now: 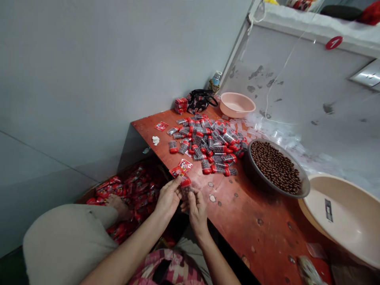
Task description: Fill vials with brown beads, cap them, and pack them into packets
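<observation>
Near the table edge, my right hand pinches a small see-through candy container with a red cap and dark candies inside. My left hand is closed at the container's other side, its thumb and fingers on a red printed wrapper by the cap. Another red printed wrapper lies on the table just beyond. Farther back spreads a heap of filled red-capped containers. To its right stands a grey bowl full of round brown candies.
A large peach basin sits at the right, a smaller pink basin at the back. See-through plastic pieces line the wall. A patterned bag and red packs stand at the far corner. Red packets fill the space below left.
</observation>
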### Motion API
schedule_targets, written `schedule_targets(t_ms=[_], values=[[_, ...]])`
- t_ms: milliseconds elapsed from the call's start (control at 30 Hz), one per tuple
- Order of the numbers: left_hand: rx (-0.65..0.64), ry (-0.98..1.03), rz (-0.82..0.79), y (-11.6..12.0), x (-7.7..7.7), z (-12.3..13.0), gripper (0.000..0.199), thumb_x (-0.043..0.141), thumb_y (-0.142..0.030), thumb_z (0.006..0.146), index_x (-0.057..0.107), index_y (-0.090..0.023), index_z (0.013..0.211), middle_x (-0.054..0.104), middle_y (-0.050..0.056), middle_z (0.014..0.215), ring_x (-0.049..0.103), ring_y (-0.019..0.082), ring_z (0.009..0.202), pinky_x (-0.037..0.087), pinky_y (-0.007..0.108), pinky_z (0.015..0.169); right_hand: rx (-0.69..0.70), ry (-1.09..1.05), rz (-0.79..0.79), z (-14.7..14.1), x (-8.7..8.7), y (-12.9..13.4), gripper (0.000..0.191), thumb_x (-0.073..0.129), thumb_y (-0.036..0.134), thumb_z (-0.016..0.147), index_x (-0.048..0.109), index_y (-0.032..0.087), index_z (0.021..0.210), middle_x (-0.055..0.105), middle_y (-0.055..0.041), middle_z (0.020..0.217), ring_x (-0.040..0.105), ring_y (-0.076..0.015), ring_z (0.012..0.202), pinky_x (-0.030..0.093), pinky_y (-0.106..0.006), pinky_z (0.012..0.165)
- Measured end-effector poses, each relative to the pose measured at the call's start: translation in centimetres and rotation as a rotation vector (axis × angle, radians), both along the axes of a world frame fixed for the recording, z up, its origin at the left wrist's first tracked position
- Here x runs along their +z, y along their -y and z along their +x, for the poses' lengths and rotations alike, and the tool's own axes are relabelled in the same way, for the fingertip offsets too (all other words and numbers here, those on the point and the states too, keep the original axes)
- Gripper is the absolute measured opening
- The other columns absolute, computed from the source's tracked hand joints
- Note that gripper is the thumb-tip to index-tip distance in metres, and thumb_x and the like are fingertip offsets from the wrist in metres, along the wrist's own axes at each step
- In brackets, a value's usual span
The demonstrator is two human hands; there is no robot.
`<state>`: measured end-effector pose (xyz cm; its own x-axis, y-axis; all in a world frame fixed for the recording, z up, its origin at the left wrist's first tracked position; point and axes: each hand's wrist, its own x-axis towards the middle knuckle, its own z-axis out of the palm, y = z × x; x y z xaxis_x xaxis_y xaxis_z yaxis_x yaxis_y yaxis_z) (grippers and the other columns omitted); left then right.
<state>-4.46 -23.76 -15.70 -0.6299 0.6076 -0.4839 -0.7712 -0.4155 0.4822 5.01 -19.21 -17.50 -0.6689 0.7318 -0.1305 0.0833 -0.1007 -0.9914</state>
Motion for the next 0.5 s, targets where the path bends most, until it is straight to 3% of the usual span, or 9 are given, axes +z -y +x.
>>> schedule_targets(t_ms=[167, 367, 500], values=[[-0.075, -0.217, -0.037, 0.15, 0.25, -0.13, 0.019, 0.069, -0.024, 0.063, 0.06, -0.01, 0.072, 0.062, 0.002, 0.061, 0.053, 0.01, 0.047, 0.039, 0.02, 0.04, 0.043, -0.056, -0.088, -0.02, -0.22, -0.38, 0.029, 0.043, 0.043, 0.083, 0.048, 0.019, 0.096, 0.058, 0.0006, 0.066, 0.053, -0.0089, 0.044, 0.042, -0.019, 0.04], [-0.165, -0.249, -0.029, 0.26, -0.38, -0.4, 0.016, 0.067, -0.023, 0.065, 0.059, -0.01, 0.07, 0.059, 0.001, 0.059, 0.051, 0.008, 0.046, 0.039, 0.02, 0.043, -0.013, -0.003, 0.11, -0.02, -0.58, -0.18, 0.024, 0.045, 0.039, 0.083, 0.049, 0.02, 0.097, 0.054, 0.0021, 0.06, 0.052, -0.0107, 0.046, 0.045, -0.022, 0.043], [-0.21, -0.25, -0.022, 0.51, -0.47, -0.59, 0.015, 0.066, -0.023, 0.067, 0.059, -0.009, 0.067, 0.058, 0.002, 0.059, 0.053, 0.01, 0.05, 0.041, 0.02, 0.046, 0.014, -0.018, 0.076, -0.15, -0.63, -0.23, 0.024, 0.045, 0.04, 0.083, 0.048, 0.02, 0.097, 0.055, 0.0017, 0.061, 0.052, -0.0107, 0.046, 0.045, -0.022, 0.043]])
